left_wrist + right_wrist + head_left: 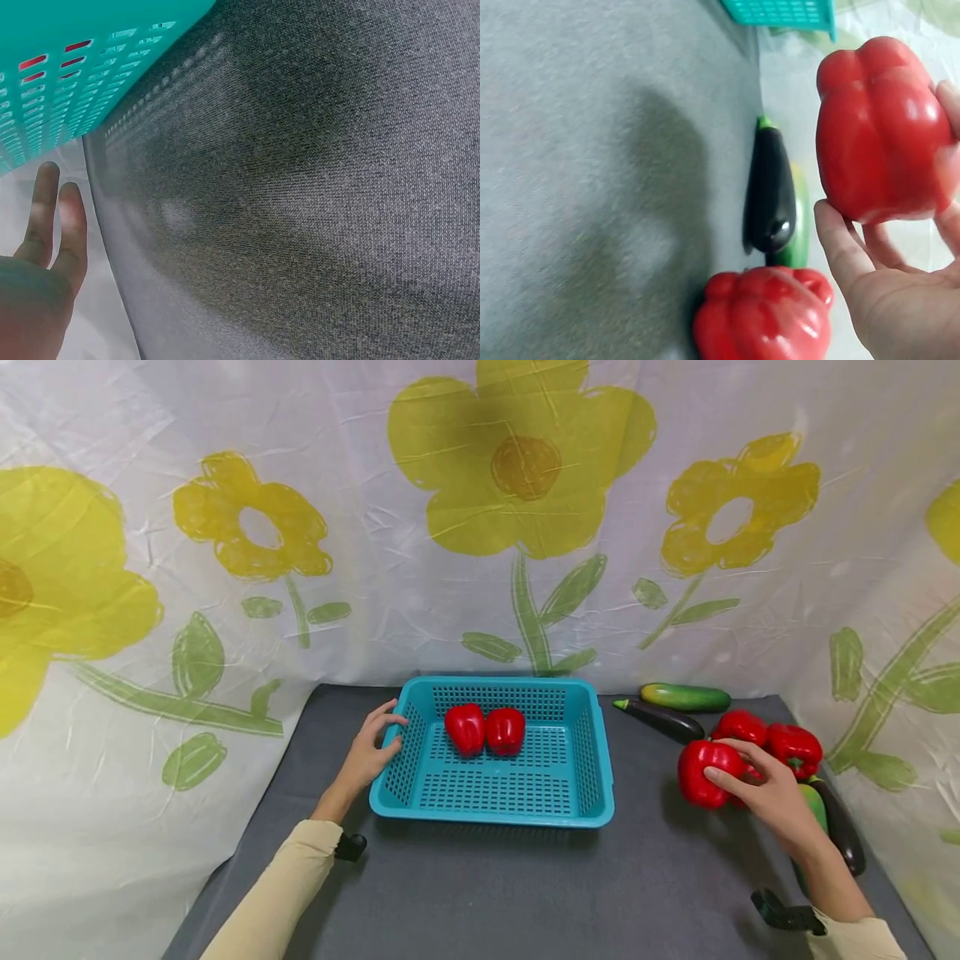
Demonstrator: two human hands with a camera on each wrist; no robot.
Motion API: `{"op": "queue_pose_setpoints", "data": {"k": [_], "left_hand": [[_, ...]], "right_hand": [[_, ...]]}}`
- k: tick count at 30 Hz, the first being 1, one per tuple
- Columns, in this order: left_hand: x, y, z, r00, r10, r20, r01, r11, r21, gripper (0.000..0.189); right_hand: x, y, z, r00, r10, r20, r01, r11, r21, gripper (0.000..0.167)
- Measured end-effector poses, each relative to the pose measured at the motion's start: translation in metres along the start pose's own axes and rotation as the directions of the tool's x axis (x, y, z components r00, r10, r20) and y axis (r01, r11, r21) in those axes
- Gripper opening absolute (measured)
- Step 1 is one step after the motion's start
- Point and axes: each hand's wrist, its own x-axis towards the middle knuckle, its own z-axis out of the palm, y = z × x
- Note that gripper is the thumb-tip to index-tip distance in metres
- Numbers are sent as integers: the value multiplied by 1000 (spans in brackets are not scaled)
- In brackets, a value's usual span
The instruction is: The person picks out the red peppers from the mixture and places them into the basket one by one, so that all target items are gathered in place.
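My right hand [774, 797] grips a red bell pepper [705, 774], raised above the table in the right wrist view, with thumb and fingers around its sides. At the left rim of the turquoise basket [495, 817], my left hand [369, 747] has its fingers spread and loosely bent, fingertips right at the rim. Two red bell peppers [505, 732] lie side by side inside the basket, toward its back. More red bell peppers [795, 750] sit on the table behind the right hand; one shows below the held pepper in the right wrist view.
A dark eggplant [662, 720] and a green cucumber [686, 697] lie to the right of the basket. Another eggplant [842, 827] rests at the right table edge, beside a green vegetable partly hidden by the right arm. A flowered curtain [450, 610] hangs behind the grey table [510, 893].
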Motion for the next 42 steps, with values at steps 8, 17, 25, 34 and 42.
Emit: {"op": "queue_pose_setpoints", "data": {"k": [8, 17, 25, 34, 42], "left_hand": [[1, 0, -1, 1000, 3, -3, -3, 1000, -4, 28], [1, 1, -1, 1000, -6, -2, 6, 1000, 4, 27], [1, -1, -1, 1000, 15, -5, -15, 1000, -2, 27], [-1, -6, 2, 997, 65, -30, -65, 998, 4, 25], [-1, -3, 2, 999, 40, -22, -39, 999, 17, 26]], "right_hand": [[16, -9, 7, 999, -33, 21, 32, 998, 48, 50], [29, -16, 23, 995, -78, 67, 68, 987, 148, 49], [43, -30, 37, 993, -97, 70, 86, 985, 152, 52], [56, -40, 50, 993, -59, 99, 42, 985, 165, 57], [70, -46, 53, 990, -74, 119, 51, 981, 186, 60]]}}
